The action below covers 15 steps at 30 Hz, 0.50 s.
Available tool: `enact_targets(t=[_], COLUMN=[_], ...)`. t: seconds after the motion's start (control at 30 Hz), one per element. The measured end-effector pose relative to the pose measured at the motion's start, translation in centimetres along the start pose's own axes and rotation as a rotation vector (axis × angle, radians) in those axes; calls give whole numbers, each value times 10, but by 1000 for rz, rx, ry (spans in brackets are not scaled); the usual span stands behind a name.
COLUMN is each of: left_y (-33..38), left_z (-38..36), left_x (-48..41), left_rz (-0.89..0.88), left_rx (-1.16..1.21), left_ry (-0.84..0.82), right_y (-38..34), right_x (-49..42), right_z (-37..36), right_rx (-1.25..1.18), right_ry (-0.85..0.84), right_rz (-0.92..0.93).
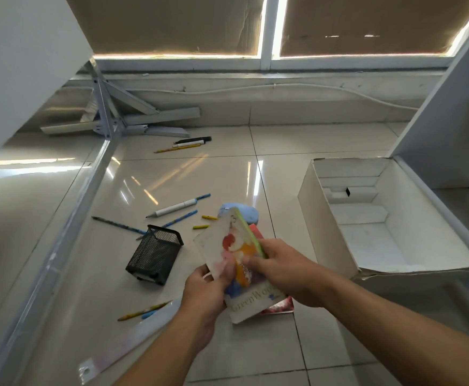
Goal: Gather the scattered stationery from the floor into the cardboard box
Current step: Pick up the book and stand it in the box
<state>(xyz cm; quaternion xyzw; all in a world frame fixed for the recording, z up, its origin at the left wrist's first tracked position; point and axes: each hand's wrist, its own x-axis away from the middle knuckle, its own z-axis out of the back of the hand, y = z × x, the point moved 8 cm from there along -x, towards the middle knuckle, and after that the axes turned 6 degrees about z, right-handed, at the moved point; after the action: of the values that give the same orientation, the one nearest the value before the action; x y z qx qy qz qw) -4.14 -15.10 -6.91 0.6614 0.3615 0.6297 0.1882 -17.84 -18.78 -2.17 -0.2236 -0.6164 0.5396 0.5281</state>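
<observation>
Both hands hold a notebook (229,240) with a colourful cover and a green edge, lifted above the floor. My left hand (205,293) grips its lower left corner and my right hand (286,271) grips its right side. Under it lies a red-and-pink book (279,306), and a pale blue object (248,214) sits just behind. The open white cardboard box (308,215) stands to the right with nothing loose in it. A black mesh pen holder (155,253) lies tipped on the floor. Pens and pencils (172,210) are scattered beyond it.
More pens (188,142) lie far back near the metal desk legs (108,121). A clear ruler (133,334) and two pencils (144,312) lie at the lower left. A white desk panel (456,93) rises at the right, and a desk frame rail (69,224) crosses the left.
</observation>
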Motion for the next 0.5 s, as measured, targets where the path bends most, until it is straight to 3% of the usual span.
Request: enact_targets(t=[0.2, 0.5], left_y=[12, 60], left_z=[20, 4], left_x=[-7, 25], left_rz=[-113, -179], left_rx=[-120, -284], left_ry=[111, 91], right_y=[16, -22], right_x=[2, 27], right_z=[22, 45], right_rx=[41, 180], right_ry=[125, 150], right_rz=[-28, -71])
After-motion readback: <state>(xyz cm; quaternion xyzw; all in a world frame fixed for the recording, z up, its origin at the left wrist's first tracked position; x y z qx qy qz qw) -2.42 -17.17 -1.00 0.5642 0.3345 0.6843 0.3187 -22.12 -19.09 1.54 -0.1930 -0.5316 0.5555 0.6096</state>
